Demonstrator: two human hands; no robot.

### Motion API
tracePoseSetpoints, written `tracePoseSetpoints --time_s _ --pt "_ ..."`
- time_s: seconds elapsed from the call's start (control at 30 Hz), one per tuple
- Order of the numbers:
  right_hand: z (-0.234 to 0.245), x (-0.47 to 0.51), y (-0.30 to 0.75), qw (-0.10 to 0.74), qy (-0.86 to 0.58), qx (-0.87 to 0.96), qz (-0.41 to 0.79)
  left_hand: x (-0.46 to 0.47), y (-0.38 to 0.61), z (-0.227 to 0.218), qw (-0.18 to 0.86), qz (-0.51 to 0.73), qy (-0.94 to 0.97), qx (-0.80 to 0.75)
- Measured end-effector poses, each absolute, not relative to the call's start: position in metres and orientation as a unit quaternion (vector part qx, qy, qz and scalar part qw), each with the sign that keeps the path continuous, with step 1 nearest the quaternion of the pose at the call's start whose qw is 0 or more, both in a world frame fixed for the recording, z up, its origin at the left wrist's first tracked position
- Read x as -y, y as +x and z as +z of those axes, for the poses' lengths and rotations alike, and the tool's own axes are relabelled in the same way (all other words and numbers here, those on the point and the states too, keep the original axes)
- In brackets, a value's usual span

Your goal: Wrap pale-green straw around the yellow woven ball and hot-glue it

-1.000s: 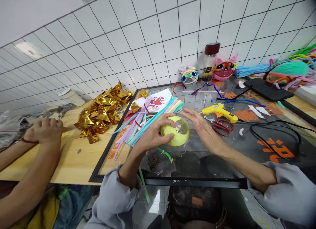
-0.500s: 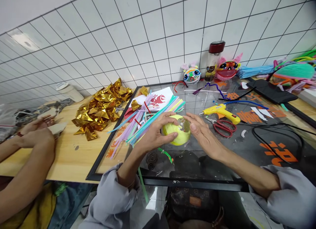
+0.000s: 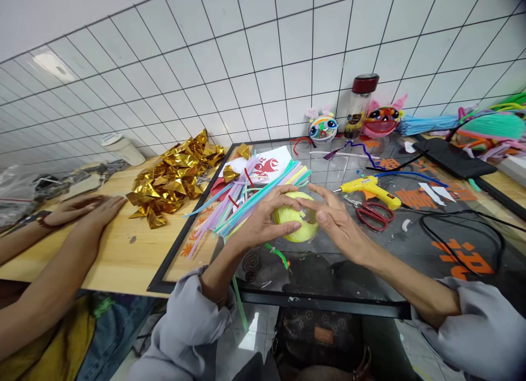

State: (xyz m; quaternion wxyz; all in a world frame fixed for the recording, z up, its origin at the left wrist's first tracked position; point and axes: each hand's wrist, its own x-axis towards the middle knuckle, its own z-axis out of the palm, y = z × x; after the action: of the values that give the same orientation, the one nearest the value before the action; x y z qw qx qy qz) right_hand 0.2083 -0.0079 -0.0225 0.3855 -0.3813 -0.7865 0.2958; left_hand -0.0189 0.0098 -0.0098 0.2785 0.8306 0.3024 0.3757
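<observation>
My left hand (image 3: 263, 222) wraps round the left side of a yellow-green ball with a clear half (image 3: 299, 227), held just above the glass table top (image 3: 370, 260). At the ball's right side, my right hand (image 3: 335, 219) touches the clear part with curled fingers. A bundle of pastel pipe cleaners (image 3: 246, 200) lies just behind my left hand. To the right of my right hand lie red-handled scissors (image 3: 372, 212) and a yellow glue gun (image 3: 370, 188).
Another person's two hands (image 3: 88, 208) rest flat on the wooden table at left, near a heap of gold foil (image 3: 175, 178). A jar (image 3: 358, 106), two painted masks (image 3: 322, 126) and more pipe cleaners (image 3: 489, 123) stand by the tiled wall. Black cable (image 3: 460, 219) loops at right.
My right hand has closed in onto the ball's right side. The other person's hands have moved right and flattened on the wooden table. The camera has shifted slightly.
</observation>
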Motion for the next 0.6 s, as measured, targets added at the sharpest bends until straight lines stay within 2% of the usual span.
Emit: tracePoseSetpoints --time_s 0.43,0.6 --pt "-0.0251 0.0052 0.2100 0.405 -0.349 0.775 0.335 -0.0114 -0.0193 -0.0081 0.276 0.372 0.840 -0.282" --pt "-0.0297 0.0006 0.2102 0.483 -0.409 0.719 0.287 -0.0120 -0.0165 -0.0100 0.297 0.389 0.815 -0.311"
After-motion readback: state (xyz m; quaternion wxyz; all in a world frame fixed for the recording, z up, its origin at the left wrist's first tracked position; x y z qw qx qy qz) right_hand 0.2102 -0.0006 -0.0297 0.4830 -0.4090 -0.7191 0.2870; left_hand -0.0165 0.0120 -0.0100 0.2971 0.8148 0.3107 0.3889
